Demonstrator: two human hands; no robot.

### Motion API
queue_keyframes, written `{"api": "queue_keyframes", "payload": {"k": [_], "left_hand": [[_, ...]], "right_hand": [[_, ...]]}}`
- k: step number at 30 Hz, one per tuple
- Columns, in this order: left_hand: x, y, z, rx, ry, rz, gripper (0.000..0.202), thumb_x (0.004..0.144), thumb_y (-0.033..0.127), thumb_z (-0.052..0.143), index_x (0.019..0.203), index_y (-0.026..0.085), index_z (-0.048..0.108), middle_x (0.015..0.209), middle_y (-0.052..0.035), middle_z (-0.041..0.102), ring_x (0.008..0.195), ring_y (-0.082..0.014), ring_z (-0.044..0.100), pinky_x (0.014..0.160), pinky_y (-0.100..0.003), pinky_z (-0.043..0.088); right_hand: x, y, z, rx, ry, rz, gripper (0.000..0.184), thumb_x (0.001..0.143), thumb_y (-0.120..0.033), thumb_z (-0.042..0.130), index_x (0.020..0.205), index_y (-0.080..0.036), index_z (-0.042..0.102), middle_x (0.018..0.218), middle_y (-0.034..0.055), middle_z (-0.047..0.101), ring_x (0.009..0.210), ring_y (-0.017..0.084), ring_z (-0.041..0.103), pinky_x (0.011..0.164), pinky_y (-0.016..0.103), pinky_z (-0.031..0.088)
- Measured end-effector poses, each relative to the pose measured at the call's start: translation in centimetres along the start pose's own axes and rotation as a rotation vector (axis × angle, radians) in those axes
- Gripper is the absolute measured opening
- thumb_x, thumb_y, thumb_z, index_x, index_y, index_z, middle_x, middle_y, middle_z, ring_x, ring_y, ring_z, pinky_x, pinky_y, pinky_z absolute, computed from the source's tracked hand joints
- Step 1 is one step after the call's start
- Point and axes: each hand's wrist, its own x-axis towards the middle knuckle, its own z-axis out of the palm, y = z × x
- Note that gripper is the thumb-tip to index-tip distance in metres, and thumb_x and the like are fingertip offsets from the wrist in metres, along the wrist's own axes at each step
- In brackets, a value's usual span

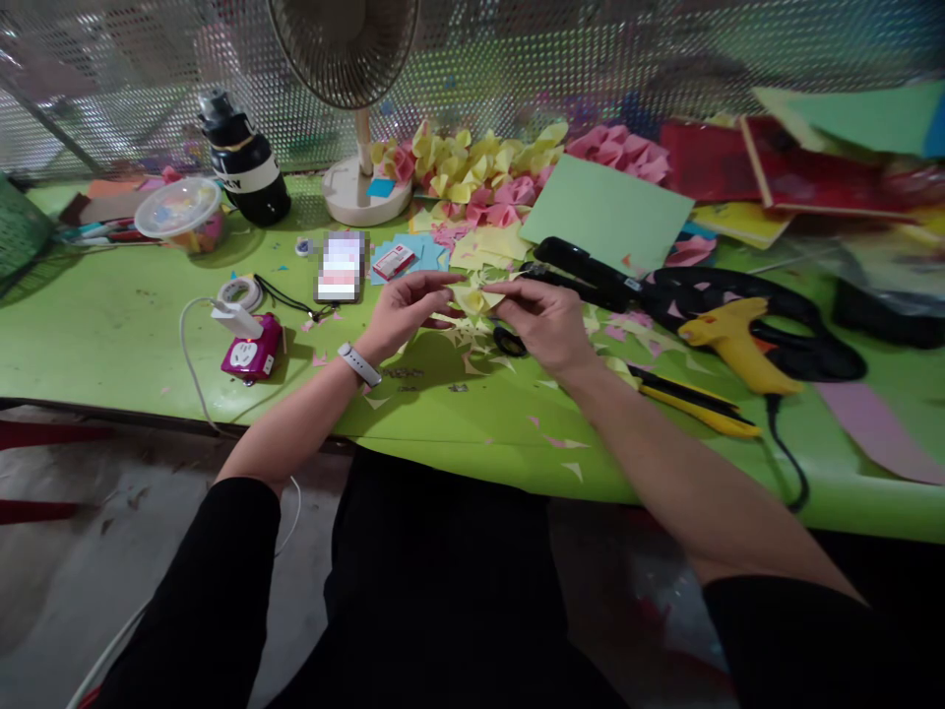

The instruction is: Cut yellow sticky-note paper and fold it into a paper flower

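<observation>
Between my two hands is a yellow paper flower (476, 298), held just above the green table. My left hand (409, 307), with a pale watch strap on its wrist, pinches the flower's left side. On the other side, the thumb and fingers of my right hand (544, 320) grip its edge. Beneath my right fingers, a black scissor handle (509, 342) shows in part. Yellow and pink paper scraps (472, 356) lie scattered around and below the hands. Finished-looking yellow paper flowers (479, 162) and pink paper flowers (616, 158) are heaped at the back.
A yellow glue gun (742, 345), a black hair straightener (583, 266) and a yellow-handled stapler or cutter (694, 402) lie to the right. Leftward are a purple power socket (252, 353), tape (240, 293), a phone (340, 268), a black bottle (247, 167) and a fan (365, 192).
</observation>
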Motion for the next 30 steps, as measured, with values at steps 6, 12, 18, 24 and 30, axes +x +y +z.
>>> {"api": "queue_keyframes", "payload": {"k": [6,12,18,24,30], "left_hand": [[0.16,-0.58,-0.12,0.065,0.013,0.039,0.029,0.091,0.023,0.059,0.117,0.011,0.069,0.098,-0.0085,0.075,0.085,-0.0151,0.076,0.074,-0.025,0.063],[0.29,-0.69,-0.14,0.048,0.026,0.026,0.028,0.091,0.025,0.061,0.115,0.012,0.069,0.101,-0.0089,0.075,0.086,-0.0147,0.076,0.071,-0.022,0.063],[0.28,-0.67,-0.05,0.033,0.036,0.011,0.029,0.091,0.025,0.061,0.117,0.013,0.069,0.097,-0.0080,0.075,0.084,-0.0149,0.076,0.070,-0.023,0.063],[0.35,-1.03,0.01,0.047,0.032,0.034,0.031,0.092,0.030,0.060,0.119,0.014,0.068,0.099,-0.0077,0.075,0.085,-0.0160,0.076,0.070,-0.025,0.063],[0.23,-0.82,0.12,0.109,0.007,0.058,0.033,0.092,0.028,0.061,0.122,0.014,0.066,0.099,-0.0081,0.075,0.086,-0.0153,0.075,0.074,-0.025,0.063]], "right_hand": [[0.07,0.33,-0.07,-0.044,0.002,-0.017,0.020,0.083,-0.020,0.071,0.100,-0.025,0.081,0.091,0.0031,0.078,0.080,0.019,0.071,0.080,0.041,0.059],[0.00,0.28,-0.09,-0.054,-0.008,-0.015,0.019,0.083,-0.019,0.071,0.098,-0.025,0.081,0.089,0.0040,0.078,0.082,0.020,0.071,0.076,0.038,0.058],[-0.01,0.22,-0.11,-0.050,-0.023,0.013,0.018,0.084,-0.023,0.071,0.100,-0.024,0.080,0.092,0.0051,0.077,0.078,0.019,0.070,0.069,0.035,0.057],[0.03,-0.17,0.25,-0.055,-0.033,0.056,0.019,0.081,-0.021,0.070,0.097,-0.022,0.081,0.084,0.0036,0.077,0.069,0.016,0.066,0.065,0.033,0.055],[0.03,-0.22,0.35,-0.046,-0.035,0.087,0.018,0.081,-0.021,0.069,0.094,-0.023,0.081,0.086,0.0038,0.078,0.072,0.017,0.067,0.069,0.034,0.056]]}}
